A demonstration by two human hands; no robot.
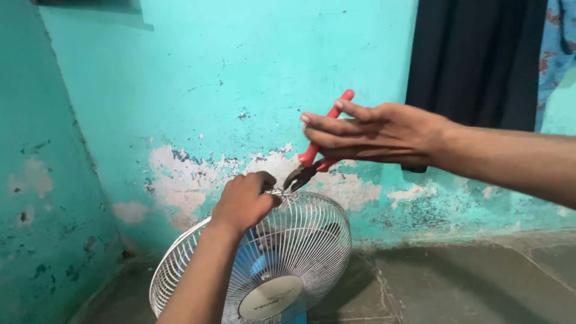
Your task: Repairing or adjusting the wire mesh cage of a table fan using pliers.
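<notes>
The palm of the left hand is hidden, and its fingers are curled shut over the top rim of the fan guard, just below the frame's centre. The right hand, right of centre, is closed around the red handles of the pliers, whose dark nose is set against the guard's rim beside the left fingers. The fan's lower part is cut off by the bottom edge. A dark cloth hangs at upper right against the peeling turquoise wall.
</notes>
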